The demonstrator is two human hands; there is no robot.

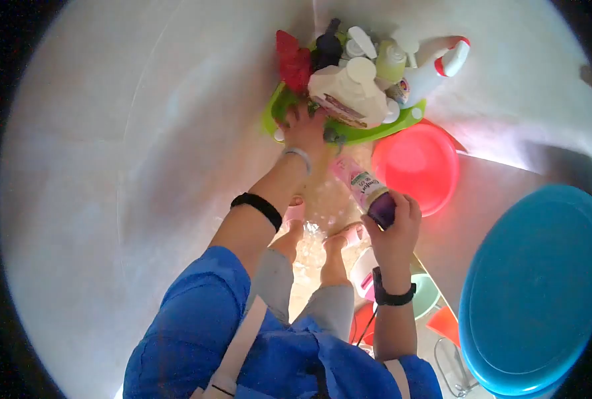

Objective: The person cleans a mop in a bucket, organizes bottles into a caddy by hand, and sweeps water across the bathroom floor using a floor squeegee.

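One pink bottle [357,178] sits clamped by its purple end between the fingers of my right hand [399,233], near the green basket [367,135]; my left hand [306,136] reaches into that basket, fingers spread apart beside the white jug [354,93].

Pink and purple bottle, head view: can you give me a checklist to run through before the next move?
1. Right hand holding the pink and purple bottle: ok, fingers around its purple end.
2. Left hand gripping something: cannot tell, its fingertips are among the items at the green shelf.
3. Ample spare room on the shelf: not ok, bottles crowd much of it.
4. Bottle apart from the red basin: cannot tell, they meet in the picture but depth is unclear.
5. Blue basin away from both hands: ok, far right.
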